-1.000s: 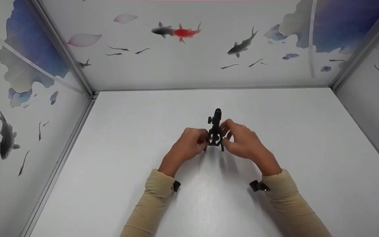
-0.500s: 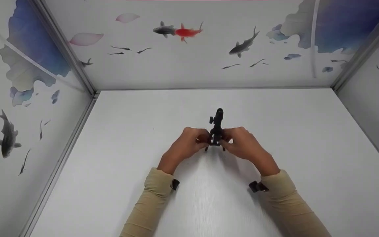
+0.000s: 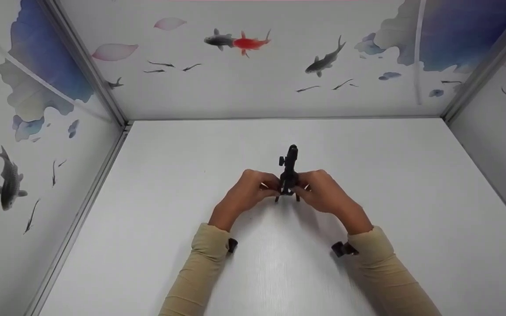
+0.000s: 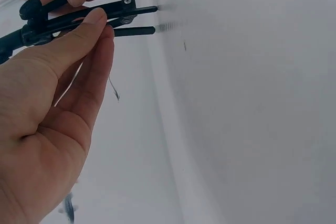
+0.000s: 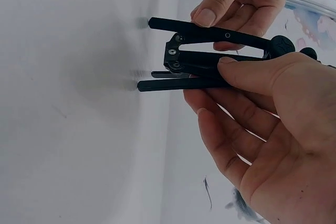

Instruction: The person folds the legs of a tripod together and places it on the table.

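A small black tripod [image 3: 292, 158] stands upright on the white table, its legs drawn fairly close together. From one side my left hand [image 3: 248, 191] pinches a leg between thumb and fingertips. Opposite it, my right hand [image 3: 325, 193] holds another leg, thumb on top and fingers beneath in the right wrist view. A hinged brace [image 5: 172, 52] joins the legs near their lower ends. The leg tips [image 4: 149, 30] reach past the fingers toward the tabletop. A knob [image 3: 281, 161] sticks out near the tripod's head.
The white tabletop [image 3: 169, 175] spreads around the tripod. White panels with printed fish and leaves enclose it, such as the back wall [image 3: 270, 87], and metal rails [image 3: 77, 219] run along the edges. Small black devices [image 3: 343, 249] sit at both wrists.
My right hand's fingers, raised beside the tripod a second ago, have come down onto its leg. The legs have drawn slightly closer together. My left hand has hardly moved.
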The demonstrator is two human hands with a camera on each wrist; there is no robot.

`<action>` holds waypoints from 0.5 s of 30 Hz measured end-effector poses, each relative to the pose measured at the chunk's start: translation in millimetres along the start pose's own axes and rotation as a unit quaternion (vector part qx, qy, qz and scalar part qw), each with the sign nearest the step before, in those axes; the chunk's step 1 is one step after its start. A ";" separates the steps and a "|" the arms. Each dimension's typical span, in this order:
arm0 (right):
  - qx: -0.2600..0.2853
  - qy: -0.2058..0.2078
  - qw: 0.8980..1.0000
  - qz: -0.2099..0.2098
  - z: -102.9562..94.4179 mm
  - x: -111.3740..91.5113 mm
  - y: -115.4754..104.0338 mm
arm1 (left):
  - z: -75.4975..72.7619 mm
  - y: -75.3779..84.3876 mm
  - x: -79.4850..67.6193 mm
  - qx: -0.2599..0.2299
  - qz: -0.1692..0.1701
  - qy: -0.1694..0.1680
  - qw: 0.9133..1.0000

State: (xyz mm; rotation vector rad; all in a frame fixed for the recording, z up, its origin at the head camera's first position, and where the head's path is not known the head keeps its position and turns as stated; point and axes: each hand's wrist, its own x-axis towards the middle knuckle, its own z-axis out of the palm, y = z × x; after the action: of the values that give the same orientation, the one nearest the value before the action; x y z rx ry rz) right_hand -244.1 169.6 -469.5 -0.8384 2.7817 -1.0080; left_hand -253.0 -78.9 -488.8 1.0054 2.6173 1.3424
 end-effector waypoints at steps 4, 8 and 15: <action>0.000 0.002 1.000 -0.003 0.2 0.8 0.1 | -1.7 -1.9 -1.2 -0.006 0.009 -0.003 1.000; -0.001 0.003 1.000 -0.004 0.6 0.5 0.3 | -2.8 -5.2 -2.1 -0.008 0.010 -0.015 1.000; 0.001 0.001 1.000 -0.009 4.4 0.2 0.9 | -2.8 -8.3 -2.4 0.000 0.011 -0.040 0.999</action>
State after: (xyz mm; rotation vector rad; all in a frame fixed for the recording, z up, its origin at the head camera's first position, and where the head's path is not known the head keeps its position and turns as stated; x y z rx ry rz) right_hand -243.6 167.6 -473.4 -0.8635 2.7789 -1.0161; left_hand -256.3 -85.7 -493.8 1.0667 2.5562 1.2781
